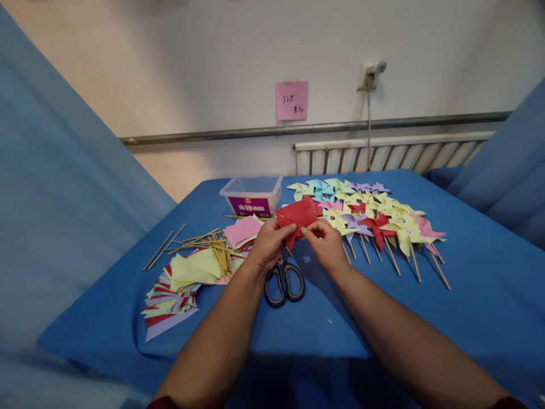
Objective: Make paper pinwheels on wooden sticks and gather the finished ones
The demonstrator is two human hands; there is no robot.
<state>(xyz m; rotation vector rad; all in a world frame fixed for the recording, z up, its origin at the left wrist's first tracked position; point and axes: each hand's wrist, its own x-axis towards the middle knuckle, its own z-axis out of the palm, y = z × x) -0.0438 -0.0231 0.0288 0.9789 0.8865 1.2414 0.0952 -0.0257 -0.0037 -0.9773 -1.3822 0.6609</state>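
Note:
Between my two hands is a piece of red paper, raised over the middle of the table and partly folded or cut. My left hand pinches its lower left edge, thumb on top. With thumb and fingers closed, my right hand grips the lower right edge. Black-handled scissors lie on the blue cloth just below my left hand, their blades partly hidden. Right of my hands lie many finished paper pinwheels on sticks, in yellow, red, pink, purple and blue.
On the left are fanned paper strips, yellow paper sheets, pink paper and loose wooden sticks. A clear plastic box stands at the back of the blue-covered table. Behind it are a wall pipe and a radiator.

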